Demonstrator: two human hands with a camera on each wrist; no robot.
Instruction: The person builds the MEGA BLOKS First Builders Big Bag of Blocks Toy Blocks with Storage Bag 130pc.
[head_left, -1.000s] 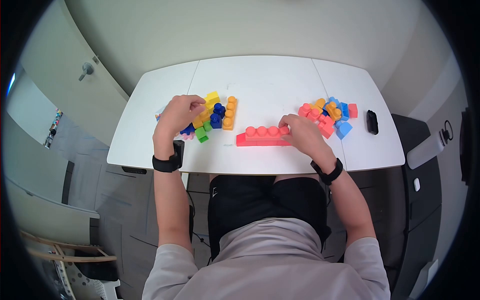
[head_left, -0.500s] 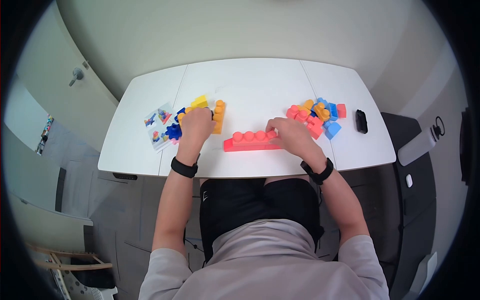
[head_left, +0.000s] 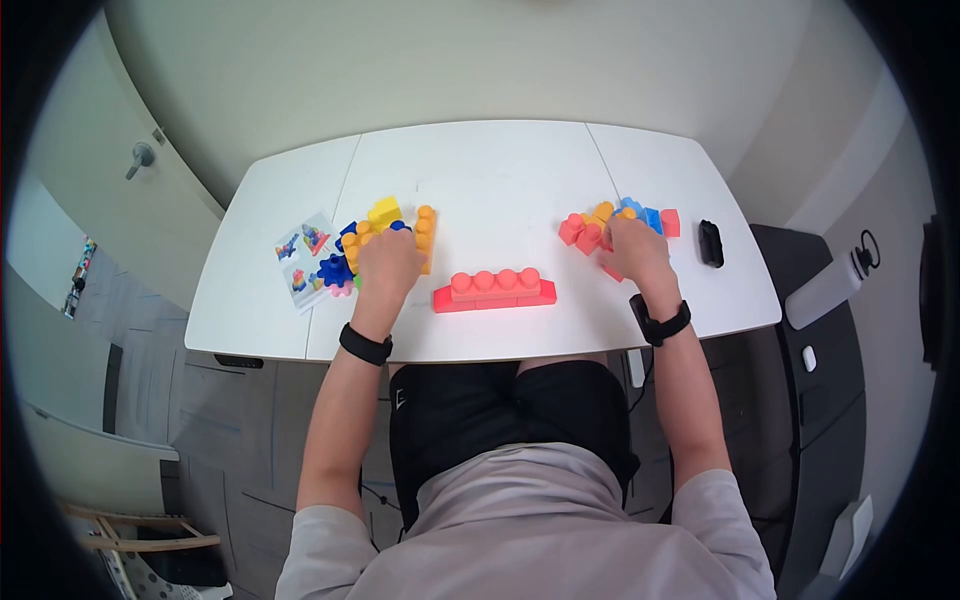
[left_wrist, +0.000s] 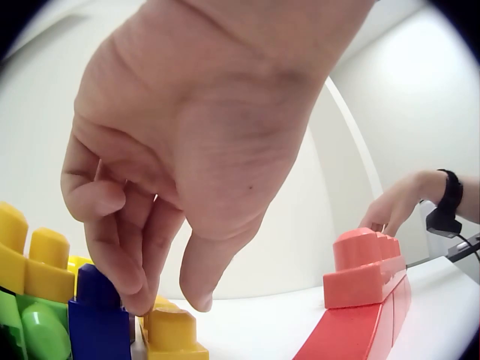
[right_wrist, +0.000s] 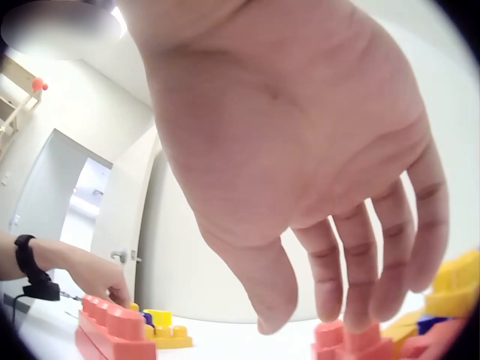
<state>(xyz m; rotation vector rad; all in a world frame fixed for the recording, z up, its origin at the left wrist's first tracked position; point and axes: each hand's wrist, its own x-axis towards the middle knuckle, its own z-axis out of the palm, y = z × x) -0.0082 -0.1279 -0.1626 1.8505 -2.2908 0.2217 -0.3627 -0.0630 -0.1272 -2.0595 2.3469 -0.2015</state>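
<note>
A pink four-stud block (head_left: 495, 288) sits on a longer red base (head_left: 545, 294) with slanted ends, with neither hand on it. My left hand (head_left: 390, 268) is over the left group of blocks. In the left wrist view its fingertips are beside a dark blue block (left_wrist: 99, 322) and an orange block (left_wrist: 172, 334), thumb apart; contact with the blue one is unclear. My right hand (head_left: 640, 252) hovers at the right pile, partly hiding it; in the right wrist view its relaxed fingers hang spread just above pink blocks (right_wrist: 360, 346), holding nothing visible.
A picture sheet (head_left: 298, 275) lies left of the left group, which includes yellow (head_left: 384, 211) and long orange blocks (head_left: 425, 232). A black case (head_left: 711, 243) lies at the table's right. A white bottle (head_left: 825, 292) is on the dark cabinet beside the table.
My right hand has let go of the pink block's right end and moved right to the pile. My left hand has moved down among the left blocks. The view has shifted slightly.
</note>
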